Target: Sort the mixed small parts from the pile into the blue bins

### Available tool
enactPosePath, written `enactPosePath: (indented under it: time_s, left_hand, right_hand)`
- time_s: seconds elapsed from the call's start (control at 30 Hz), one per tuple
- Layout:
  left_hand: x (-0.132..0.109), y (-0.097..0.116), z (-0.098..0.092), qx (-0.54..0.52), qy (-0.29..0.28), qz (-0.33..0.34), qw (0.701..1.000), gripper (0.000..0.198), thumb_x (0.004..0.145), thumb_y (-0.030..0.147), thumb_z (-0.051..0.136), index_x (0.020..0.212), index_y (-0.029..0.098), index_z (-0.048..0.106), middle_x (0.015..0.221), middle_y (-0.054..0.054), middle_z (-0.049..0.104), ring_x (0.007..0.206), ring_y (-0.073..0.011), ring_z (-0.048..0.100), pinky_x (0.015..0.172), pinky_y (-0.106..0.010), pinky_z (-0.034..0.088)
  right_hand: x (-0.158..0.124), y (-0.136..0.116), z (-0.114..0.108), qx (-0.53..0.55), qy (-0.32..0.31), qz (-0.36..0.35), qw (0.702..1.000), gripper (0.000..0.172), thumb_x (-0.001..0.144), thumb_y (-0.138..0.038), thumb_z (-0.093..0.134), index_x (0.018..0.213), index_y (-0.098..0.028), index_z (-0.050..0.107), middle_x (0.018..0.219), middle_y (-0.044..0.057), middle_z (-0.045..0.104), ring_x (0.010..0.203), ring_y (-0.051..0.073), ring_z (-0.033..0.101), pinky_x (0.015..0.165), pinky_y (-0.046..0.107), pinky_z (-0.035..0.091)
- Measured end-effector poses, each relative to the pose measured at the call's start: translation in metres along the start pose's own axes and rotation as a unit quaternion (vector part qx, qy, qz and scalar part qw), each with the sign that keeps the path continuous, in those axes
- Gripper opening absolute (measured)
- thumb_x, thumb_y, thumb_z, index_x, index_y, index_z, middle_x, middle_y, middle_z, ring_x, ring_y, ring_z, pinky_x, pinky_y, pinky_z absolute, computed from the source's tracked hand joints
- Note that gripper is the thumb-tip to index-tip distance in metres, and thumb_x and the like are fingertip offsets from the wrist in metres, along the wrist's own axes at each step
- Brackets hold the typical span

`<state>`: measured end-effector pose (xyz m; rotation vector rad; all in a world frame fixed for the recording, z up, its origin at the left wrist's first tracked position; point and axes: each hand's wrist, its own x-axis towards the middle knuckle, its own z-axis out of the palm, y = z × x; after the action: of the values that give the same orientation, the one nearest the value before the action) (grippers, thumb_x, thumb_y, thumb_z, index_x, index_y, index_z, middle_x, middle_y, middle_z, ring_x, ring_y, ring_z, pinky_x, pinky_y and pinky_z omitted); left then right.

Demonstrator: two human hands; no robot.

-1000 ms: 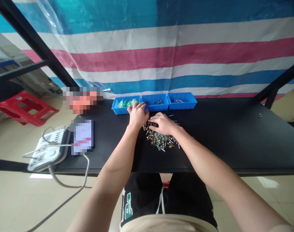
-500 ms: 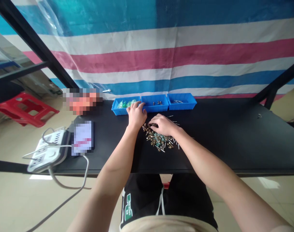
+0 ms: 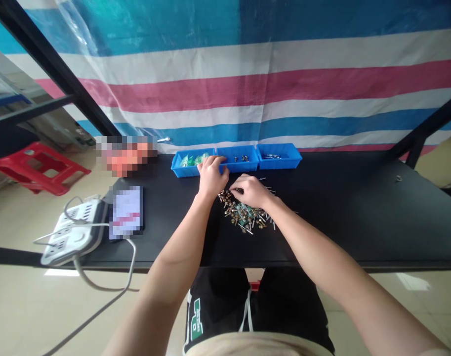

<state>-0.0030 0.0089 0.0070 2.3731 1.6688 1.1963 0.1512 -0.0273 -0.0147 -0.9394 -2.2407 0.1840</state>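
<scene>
On the black table [image 3: 344, 212], straight in front of the person, lies the pile [image 3: 243, 212], a loose heap of small brass-coloured and silvery metal pieces with some green bits among them. The right hand [image 3: 250, 191] is at its far side, palm down, fingers bent toward the pieces and thumb near the fingertips; whether anything is pinched there cannot be told. Just beside it, the left hand [image 3: 211, 177] reaches to the near edge of the bins, its fingers curved over where the left bin [image 3: 184, 171] and the middle bin [image 3: 243, 166] meet; its grip is likewise hidden. Three blue bins stand in a row beyond the pile: the left one holds green pieces in clear wrapping, the middle one a few metal pieces, and the right bin [image 3: 284, 163] some thin silvery pins. A few more pins lie loose near the right hand. Well apart, at the table's left end, sit a white power strip [image 3: 75, 232] and a tablet [image 3: 126, 212] with its screen blurred out.
</scene>
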Motion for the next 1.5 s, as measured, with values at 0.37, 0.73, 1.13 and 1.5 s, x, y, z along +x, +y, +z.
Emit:
enactPosePath:
  time_s: [0.37,0.73,1.13,1.5]
  left_hand:
    - [0.001,0.004,-0.002,-0.028,-0.004,-0.013,1.0,0.021,0.078,0.021,0.052,0.092,0.021,0.068,0.098,-0.006,0.069,0.101,-0.0257,0.059,0.094,-0.045,0.036]
    - [0.0,0.008,-0.005,-0.212,-0.1,0.086,0.968,0.025,0.074,0.016,0.053,0.092,0.016,0.07,0.089,-0.004,0.072,0.079,-0.0167,0.064,0.077,-0.029,0.051]
    - [-0.002,0.014,0.002,-0.274,-0.12,0.054,0.953,0.026,0.083,0.026,0.057,0.103,0.016,0.07,0.095,-0.007,0.073,0.084,-0.0174,0.066,0.072,-0.028,0.05]
    - [-0.005,0.01,0.018,-0.464,-0.093,-0.032,0.881,0.031,0.079,0.031,0.064,0.104,0.014,0.064,0.079,-0.004,0.071,0.075,-0.0168,0.066,0.071,-0.029,0.053]
  right_hand:
    - [0.002,0.003,-0.003,-0.01,0.101,0.015,0.995,0.014,0.075,-0.01,0.06,0.075,-0.019,0.071,0.077,0.003,0.072,0.075,0.018,0.062,0.076,0.031,0.051]
    - [0.003,0.011,-0.006,-0.034,0.208,0.084,0.974,0.012,0.077,-0.011,0.06,0.076,-0.019,0.068,0.077,0.004,0.07,0.074,0.019,0.062,0.072,0.03,0.05]
    - [0.001,0.011,-0.005,-0.038,0.228,0.115,0.966,0.012,0.08,-0.014,0.054,0.082,-0.019,0.065,0.079,0.005,0.069,0.076,0.02,0.063,0.075,0.034,0.051]
    - [0.001,0.011,0.001,-0.008,0.265,0.1,0.959,0.009,0.086,-0.024,0.053,0.089,-0.019,0.06,0.082,0.006,0.07,0.073,0.019,0.066,0.07,0.031,0.054]
